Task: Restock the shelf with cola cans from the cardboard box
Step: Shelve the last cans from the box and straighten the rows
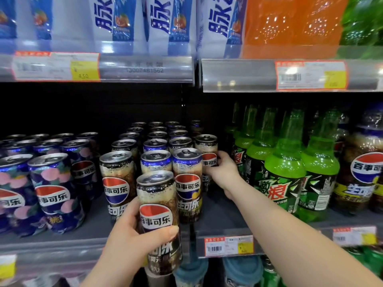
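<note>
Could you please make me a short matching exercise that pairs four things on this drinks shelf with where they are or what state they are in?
Things:
1. left hand
2. right hand
3. green bottles
4. peach-patterned cans

Places or states:
A. standing at the left end of the shelf
B. reaching to a cola can deep in the row
C. holding a cola can in front of the shelf edge
D. standing right of the cola cans

Pairs: 1-C, 2-B, 3-D, 4-A

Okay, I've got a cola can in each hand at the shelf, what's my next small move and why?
Probably let go with the right hand: its can already appears to stand upright in the rightmost row beside the green bottles. Then set the left hand's can, held off the shelf.
</note>
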Motion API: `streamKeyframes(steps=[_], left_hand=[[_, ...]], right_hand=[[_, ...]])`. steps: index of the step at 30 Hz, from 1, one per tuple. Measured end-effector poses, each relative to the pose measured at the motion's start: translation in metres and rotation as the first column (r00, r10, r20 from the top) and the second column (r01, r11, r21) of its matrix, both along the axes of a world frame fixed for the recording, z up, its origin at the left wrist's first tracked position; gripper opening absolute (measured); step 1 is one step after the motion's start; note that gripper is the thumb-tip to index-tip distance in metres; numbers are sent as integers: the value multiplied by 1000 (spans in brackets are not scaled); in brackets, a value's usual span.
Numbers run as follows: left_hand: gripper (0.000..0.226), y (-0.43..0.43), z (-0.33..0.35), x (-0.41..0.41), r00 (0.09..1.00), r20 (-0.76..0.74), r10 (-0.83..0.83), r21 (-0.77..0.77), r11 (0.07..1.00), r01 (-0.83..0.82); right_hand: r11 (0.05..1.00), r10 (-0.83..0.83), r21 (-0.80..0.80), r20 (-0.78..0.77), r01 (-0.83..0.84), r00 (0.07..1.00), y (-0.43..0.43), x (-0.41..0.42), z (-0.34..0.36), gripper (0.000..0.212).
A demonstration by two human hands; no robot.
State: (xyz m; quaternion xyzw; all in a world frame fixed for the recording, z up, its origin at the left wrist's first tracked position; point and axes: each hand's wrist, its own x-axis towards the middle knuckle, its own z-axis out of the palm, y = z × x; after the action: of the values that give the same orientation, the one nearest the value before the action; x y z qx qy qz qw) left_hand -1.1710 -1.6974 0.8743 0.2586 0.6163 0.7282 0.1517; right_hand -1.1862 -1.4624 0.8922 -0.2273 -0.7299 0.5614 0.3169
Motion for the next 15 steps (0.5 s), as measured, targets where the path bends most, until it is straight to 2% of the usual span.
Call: streamKeyframes(steps=[15], left_hand=[[58, -2, -3, -1, 1000, -13, -13, 17, 1000, 14]], right_hand=[[1000, -1, -18, -7, 1, 1000, 0, 8, 0, 71]])
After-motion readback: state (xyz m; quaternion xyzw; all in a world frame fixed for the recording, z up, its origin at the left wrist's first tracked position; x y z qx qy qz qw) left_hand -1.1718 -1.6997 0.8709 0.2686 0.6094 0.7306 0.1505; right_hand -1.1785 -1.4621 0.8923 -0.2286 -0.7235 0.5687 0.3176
